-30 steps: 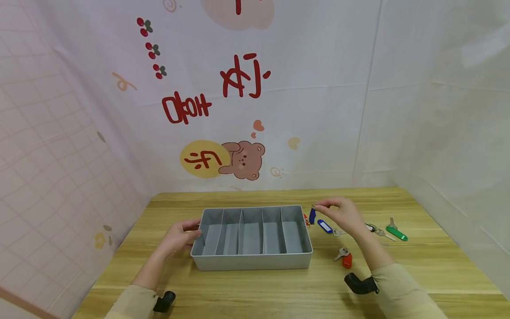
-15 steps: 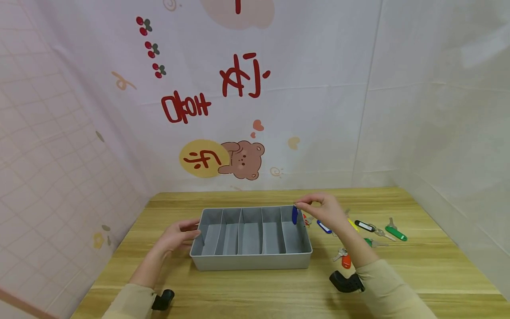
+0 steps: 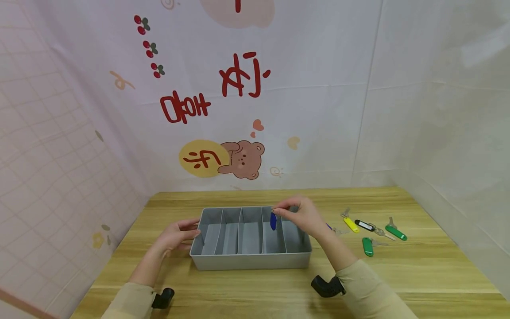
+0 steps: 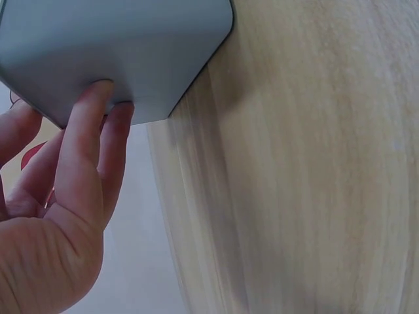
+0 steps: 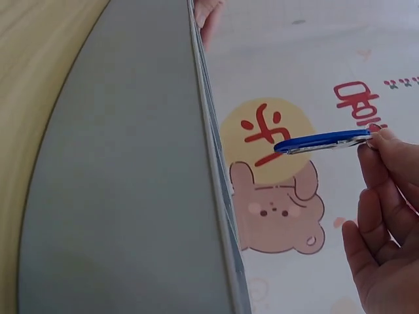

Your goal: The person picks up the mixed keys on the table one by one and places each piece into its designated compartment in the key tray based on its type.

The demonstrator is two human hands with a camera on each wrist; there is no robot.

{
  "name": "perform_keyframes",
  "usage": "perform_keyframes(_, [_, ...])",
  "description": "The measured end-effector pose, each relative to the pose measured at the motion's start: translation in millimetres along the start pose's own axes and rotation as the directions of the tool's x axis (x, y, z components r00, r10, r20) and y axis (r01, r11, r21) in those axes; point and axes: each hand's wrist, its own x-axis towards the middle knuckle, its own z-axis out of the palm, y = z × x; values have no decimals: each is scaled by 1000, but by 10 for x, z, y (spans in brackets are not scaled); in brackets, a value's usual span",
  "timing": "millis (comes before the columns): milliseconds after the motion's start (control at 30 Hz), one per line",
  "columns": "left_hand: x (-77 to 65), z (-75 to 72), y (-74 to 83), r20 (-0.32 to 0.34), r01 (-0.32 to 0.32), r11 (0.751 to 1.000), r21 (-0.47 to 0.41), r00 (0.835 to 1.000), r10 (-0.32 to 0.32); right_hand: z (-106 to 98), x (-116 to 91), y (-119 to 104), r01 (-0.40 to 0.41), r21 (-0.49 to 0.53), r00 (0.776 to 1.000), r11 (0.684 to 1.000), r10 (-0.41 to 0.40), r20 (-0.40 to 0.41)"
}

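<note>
A grey box (image 3: 251, 262) with several compartments side by side stands on the table. At its left end my left hand (image 3: 175, 236) holds it, with fingers (image 4: 85, 144) against the outer wall and the thumb at the rim. My right hand (image 3: 304, 217) pinches a blue key tag (image 3: 273, 220) by its top end between thumb and fingertips. The tag hangs upright over the second compartment from the right, clear of the dividers. In the right wrist view, a thin silvery strip runs along the blue tag (image 5: 321, 140); its kind is hard to tell.
Right of the box lie keys with a yellow tag (image 3: 350, 225), a black tag (image 3: 364, 225) and green tags (image 3: 368, 247) (image 3: 396, 232). Another key (image 3: 340, 231) is partly behind my right arm. A printed curtain (image 3: 311, 110) closes off the table's back.
My right hand has carried the blue key tag leftward from beside the box, across its right-hand compartment, to the one beside it. My left hand keeps its place on the box.
</note>
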Motion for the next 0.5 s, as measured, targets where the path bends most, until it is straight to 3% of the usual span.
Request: perform_keyframes(500, [-6,4,-28,3,-7,1000,-20,1000,7,451,100,-92,11,90,997,996,-17,69])
